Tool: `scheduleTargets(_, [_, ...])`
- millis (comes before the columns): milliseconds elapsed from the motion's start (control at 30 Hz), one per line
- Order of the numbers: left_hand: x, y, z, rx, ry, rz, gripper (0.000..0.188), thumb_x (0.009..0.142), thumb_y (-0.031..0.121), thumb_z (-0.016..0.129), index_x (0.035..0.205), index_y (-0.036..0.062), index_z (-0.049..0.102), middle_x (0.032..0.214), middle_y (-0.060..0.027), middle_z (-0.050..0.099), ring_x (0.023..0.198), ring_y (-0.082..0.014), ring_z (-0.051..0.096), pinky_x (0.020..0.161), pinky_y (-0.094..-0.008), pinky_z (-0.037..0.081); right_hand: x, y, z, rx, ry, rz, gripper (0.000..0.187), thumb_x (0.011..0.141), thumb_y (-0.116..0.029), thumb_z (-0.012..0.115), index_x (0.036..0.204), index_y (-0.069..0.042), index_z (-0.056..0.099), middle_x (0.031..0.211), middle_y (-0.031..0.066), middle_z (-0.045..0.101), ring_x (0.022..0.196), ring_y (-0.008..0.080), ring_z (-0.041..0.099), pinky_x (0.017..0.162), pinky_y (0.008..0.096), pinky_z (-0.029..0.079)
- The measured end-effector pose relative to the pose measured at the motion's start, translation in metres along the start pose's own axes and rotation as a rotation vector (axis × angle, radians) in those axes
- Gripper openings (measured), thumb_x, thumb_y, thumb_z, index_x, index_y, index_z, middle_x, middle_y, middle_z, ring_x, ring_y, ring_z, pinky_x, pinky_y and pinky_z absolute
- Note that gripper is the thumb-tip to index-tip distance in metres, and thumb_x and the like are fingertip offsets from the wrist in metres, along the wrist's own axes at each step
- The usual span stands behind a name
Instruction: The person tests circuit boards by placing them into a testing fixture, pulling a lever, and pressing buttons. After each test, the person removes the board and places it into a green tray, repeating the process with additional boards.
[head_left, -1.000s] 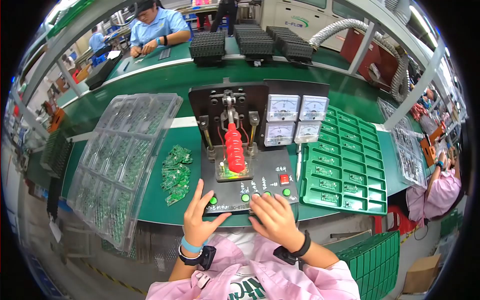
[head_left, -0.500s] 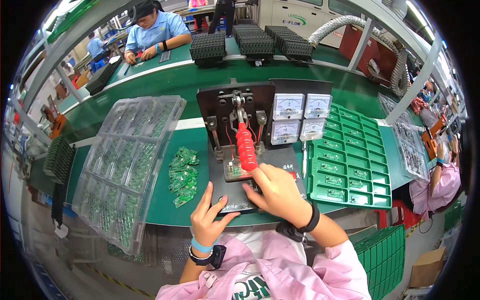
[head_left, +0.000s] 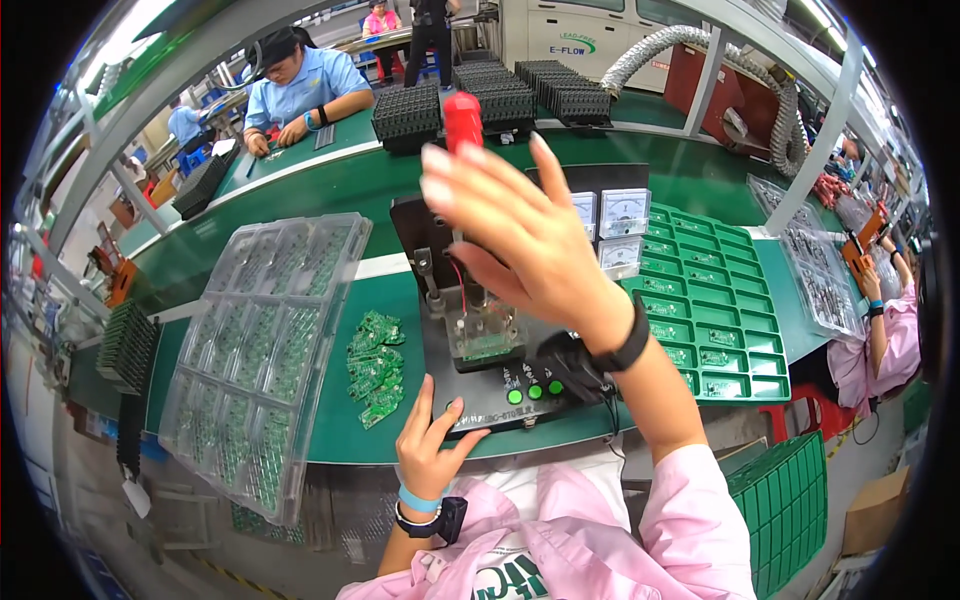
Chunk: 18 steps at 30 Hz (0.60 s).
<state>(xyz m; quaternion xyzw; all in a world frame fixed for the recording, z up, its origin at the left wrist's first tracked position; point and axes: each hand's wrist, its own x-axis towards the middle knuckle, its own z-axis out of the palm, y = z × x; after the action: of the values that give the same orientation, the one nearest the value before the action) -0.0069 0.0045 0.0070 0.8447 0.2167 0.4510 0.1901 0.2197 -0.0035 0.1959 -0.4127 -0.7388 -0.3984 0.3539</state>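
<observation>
A black test fixture (head_left: 468,382) with a clear plate (head_left: 486,330) stands before me, a green circuit board (head_left: 488,350) under the plate. Its red-gripped lever (head_left: 462,122) points up. My right hand (head_left: 525,235) is raised in front of the fixture just below the lever's red grip, fingers stretched out, slightly blurred, and holding nothing; it hides much of the fixture's upright. With fingers apart, my left hand (head_left: 430,445) rests on the front left edge of the fixture's base. Three round green lights (head_left: 535,392) show on the base. Analog meters (head_left: 624,213) stand behind my right hand.
Loose green circuit boards (head_left: 376,370) lie left of the fixture, beside a clear compartment tray (head_left: 270,350) full of boards. At the right is a green tray (head_left: 715,300) with boards in some compartments. Black racks (head_left: 405,115) stand farther back. Co-workers sit across the bench and at the right.
The red lever has swung from pointing down toward me to pointing up. My right hand has risen with it and now has its fingers stretched out. My left hand stays on the base.
</observation>
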Motion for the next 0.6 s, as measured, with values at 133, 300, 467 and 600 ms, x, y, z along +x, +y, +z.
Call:
scheduleTargets(133, [0.007,0.004,-0.009,-0.050,-0.057,-0.059,0.041,0.067,0.017,0.085,0.103,0.0035,0.071,0.134,-0.0255,0.054,0.112,-0.0392,0.062,0.090,-0.0406,0.053,0.011,-0.002,0.012,0.278,0.106,0.390,0.041,0.087,-0.007,0.059,0.128,-0.002,0.055,0.125,0.0149,0.062,0.121,0.0324,0.057,0.109,0.0453,0.034])
scheduleTargets(300, [0.002,-0.027,-0.058,0.142,-0.142,-0.068,0.027,0.076,0.008,0.076,0.101,0.0007,0.069,0.119,-0.0182,0.065,0.107,-0.0342,0.064,0.090,-0.0376,0.052,-0.076,-0.022,-0.018,0.436,-0.003,0.898,0.024,0.086,-0.006,0.061,0.109,0.003,0.064,0.106,0.0149,0.063,0.087,0.0233,0.064,0.078,0.0305,0.049])
scheduleTargets(467, [0.016,-0.041,-0.083,0.372,-0.193,-0.150,0.022,0.078,0.003,0.072,0.100,0.0010,0.069,0.107,-0.0141,0.068,0.099,-0.0310,0.065,0.084,-0.0381,0.052,-0.103,-0.041,-0.003,0.734,-0.494,1.090,0.015,0.082,-0.008,0.066,0.094,0.002,0.066,0.081,0.0110,0.060,0.071,0.0193,0.057,0.067,0.0309,0.046])
scheduleTargets(600, [0.018,-0.041,-0.087,0.346,-0.244,-0.162,0.022,0.079,-0.001,0.070,0.100,0.0013,0.069,0.105,-0.0133,0.068,0.088,-0.0311,0.066,0.077,-0.0389,0.053,-0.104,-0.044,0.015,0.692,-0.636,1.093,0.022,0.081,-0.007,0.071,0.100,0.002,0.066,0.078,0.0069,0.060,0.071,0.0140,0.056,0.067,0.0283,0.046])
